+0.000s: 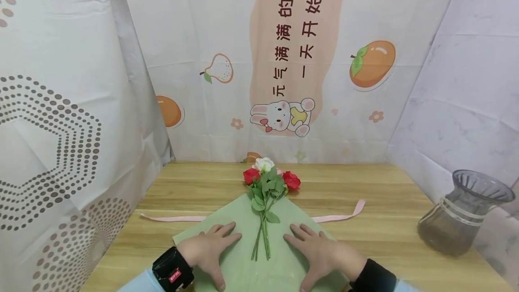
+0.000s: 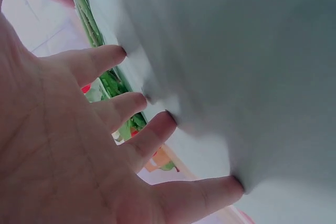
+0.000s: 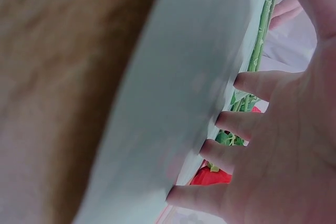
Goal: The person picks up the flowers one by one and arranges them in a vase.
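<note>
A sheet of pale green wrapping paper [image 1: 247, 278] lies on the table with one corner pointing away. On its middle rests a small bunch of flowers [image 1: 267, 188], red and white blooms at the far end and bare green stems toward me. My left hand [image 1: 211, 247] touches the paper left of the stems, fingers spread. To their right, my right hand [image 1: 314, 251] rests on the sheet the same way. Both wrist views show fingertips against the paper, with stems [image 2: 86, 14] beyond. A pink ribbon [image 1: 340, 216] runs crosswise beneath the paper, its ends sticking out at both sides.
A grey ribbed glass vase [image 1: 450, 224] with cord around its neck stands at the right of the wooden table [image 1: 365, 179]. Behind hangs a white cloth [image 1: 227, 116] printed with fruit and a rabbit. More curtains [image 1: 77, 116] close off both sides.
</note>
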`<state>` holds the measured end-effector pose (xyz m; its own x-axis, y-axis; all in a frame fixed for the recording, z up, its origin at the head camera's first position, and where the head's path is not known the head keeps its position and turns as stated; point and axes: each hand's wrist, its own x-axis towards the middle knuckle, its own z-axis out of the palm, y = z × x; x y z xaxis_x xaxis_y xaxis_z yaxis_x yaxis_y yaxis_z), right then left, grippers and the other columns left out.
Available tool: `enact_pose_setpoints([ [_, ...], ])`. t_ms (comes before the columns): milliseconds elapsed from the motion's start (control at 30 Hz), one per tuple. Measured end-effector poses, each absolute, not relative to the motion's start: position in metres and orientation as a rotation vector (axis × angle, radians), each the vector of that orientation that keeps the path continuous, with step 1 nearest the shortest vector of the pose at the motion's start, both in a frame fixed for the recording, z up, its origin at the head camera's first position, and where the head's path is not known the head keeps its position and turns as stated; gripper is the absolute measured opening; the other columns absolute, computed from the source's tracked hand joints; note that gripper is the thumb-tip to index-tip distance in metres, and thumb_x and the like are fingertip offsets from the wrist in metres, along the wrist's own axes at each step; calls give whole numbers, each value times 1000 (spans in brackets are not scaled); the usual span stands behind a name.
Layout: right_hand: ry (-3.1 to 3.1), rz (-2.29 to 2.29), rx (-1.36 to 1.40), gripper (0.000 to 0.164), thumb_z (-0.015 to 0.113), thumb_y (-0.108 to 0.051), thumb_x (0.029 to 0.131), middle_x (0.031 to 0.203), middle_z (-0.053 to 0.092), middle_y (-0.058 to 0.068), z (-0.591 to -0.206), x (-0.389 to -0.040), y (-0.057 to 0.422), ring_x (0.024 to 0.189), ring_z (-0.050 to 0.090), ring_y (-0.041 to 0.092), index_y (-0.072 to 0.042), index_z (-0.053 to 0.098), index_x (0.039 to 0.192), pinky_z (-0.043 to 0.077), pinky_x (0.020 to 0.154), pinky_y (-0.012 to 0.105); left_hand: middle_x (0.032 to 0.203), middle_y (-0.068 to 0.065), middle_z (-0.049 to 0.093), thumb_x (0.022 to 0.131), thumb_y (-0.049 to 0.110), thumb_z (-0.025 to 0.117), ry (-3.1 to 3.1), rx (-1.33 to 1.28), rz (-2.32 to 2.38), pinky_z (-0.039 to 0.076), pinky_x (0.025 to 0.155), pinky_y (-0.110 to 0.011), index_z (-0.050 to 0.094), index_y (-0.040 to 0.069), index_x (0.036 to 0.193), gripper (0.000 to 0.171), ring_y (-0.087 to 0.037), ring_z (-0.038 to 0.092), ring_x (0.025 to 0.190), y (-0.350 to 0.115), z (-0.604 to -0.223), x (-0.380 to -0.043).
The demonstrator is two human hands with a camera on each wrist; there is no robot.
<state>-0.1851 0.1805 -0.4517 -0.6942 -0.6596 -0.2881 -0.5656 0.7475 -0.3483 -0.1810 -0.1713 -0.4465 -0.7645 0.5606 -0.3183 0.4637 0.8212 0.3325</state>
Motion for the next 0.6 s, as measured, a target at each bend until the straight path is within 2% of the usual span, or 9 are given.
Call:
enact_pose_setpoints([
  [267, 2531, -349, -927, 120, 87, -68, 64, 166, 21, 15, -451, -187, 180, 150, 17, 44, -20, 33, 160, 23, 103, 79, 165, -9, 25, 57, 50, 98, 2572, 770, 352, 32, 95, -80, 41, 25, 157, 118, -35, 25, 145, -171, -445, -183],
  [600, 2521, -376, -907, 121, 89, -65, 64, 166, 19, 17, -451, -196, 180, 151, 14, 45, -16, 34, 160, 18, 104, 81, 165, -8, 25, 55, 48, 99, 2591, 729, 317, 35, 97, -76, 42, 25, 156, 118, -35, 25, 145, -167, -443, -188],
])
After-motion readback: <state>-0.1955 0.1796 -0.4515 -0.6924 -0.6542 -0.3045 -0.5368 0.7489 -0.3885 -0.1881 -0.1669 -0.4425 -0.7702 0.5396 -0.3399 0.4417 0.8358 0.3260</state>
